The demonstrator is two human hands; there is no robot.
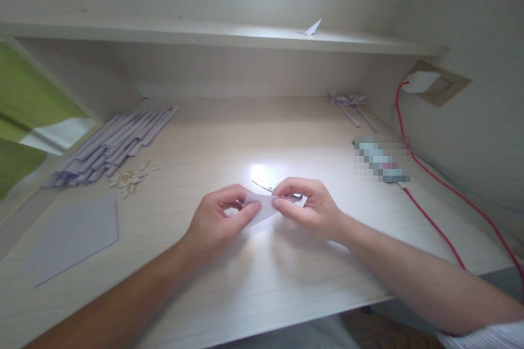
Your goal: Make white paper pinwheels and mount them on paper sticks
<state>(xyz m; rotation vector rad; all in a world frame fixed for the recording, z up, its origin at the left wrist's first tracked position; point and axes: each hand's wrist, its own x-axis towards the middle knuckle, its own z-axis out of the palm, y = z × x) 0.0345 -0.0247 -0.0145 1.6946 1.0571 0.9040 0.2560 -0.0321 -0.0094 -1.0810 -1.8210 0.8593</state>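
Note:
A small piece of white paper (264, 208) is held a little above the desk between both hands. My left hand (223, 212) pinches its left end between thumb and fingers. At the right end, my right hand (309, 208) grips it the same way, thumb in front. Just behind the paper lies a pair of scissors (262, 185); the blades show, while the right hand partly covers the handles. Whether the paper is folded I cannot tell.
Rolled paper tubes (110, 147) lie piled at the left, beside small pale scraps (131, 177) and a stack of paper sheets (82, 240). Folded paper shapes on sticks (347, 101) rest at the back right. A phone (380, 158) is plugged into a red cable (434, 226). A shelf (204, 35) spans the back.

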